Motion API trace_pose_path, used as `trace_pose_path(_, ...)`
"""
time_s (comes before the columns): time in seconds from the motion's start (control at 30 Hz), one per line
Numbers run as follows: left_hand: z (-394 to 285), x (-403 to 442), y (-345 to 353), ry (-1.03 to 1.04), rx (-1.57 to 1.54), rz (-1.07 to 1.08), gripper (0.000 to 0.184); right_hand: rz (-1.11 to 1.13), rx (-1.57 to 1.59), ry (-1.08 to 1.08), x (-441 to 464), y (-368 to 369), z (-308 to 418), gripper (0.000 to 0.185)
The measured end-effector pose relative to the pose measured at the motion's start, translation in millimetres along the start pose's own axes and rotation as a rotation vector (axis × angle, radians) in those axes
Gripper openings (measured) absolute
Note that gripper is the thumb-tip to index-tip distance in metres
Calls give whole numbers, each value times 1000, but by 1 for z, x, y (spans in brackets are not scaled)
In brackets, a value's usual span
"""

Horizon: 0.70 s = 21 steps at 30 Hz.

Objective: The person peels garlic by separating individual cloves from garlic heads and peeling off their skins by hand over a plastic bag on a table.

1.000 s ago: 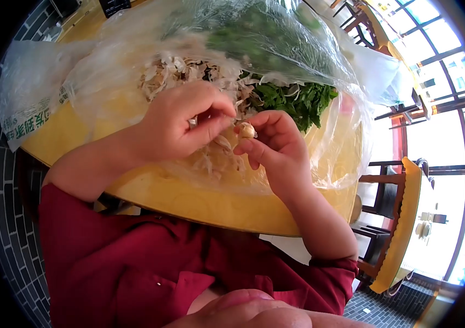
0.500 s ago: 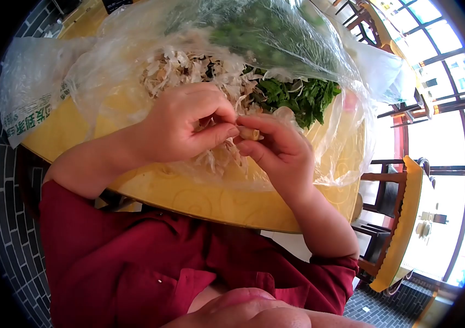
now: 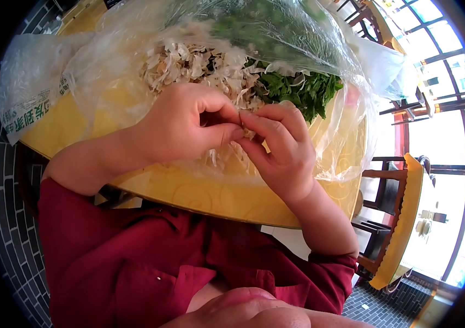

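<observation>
A small garlic clove [image 3: 249,134] shows between the fingertips of both hands, mostly hidden by them. My left hand [image 3: 191,123] pinches at its left side, thumb and forefinger pressed together. From the right, my right hand [image 3: 284,145] has the clove between thumb and fingers. Just behind the hands lies a pile of pale, papery garlic skins [image 3: 188,65]. Green leaves [image 3: 300,93] sit to the right of the skins, partly under a clear plastic bag [image 3: 276,33]. More skins show below the hands on plastic.
The yellow round table [image 3: 188,194] has its near edge in front of my body. A white bag with green print [image 3: 30,87] lies at the left. Another table with a yellow cloth [image 3: 399,229] and dark chairs [image 3: 388,194] stand at the right, by the windows.
The fingertips of both hands have come together around the clove, which was in plain view in my right hand and is now mostly covered.
</observation>
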<state>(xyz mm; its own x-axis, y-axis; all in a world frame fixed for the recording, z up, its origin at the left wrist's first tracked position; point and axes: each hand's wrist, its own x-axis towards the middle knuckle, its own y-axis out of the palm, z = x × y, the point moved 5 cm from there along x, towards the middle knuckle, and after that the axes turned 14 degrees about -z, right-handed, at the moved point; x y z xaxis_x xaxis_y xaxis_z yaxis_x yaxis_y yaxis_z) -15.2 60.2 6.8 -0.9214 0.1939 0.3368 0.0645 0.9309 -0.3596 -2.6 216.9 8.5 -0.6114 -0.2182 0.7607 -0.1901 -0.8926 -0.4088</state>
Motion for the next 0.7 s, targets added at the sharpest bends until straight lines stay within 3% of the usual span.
trace_pose_path(0.37,1,4,-4,-102,-59,6,12,-1,-123,-218,6,-1,12,37)
trace_pose_path(0.7,3,5,-3,-128,-54,11,6,26,-181,-269,2,0,14,32)
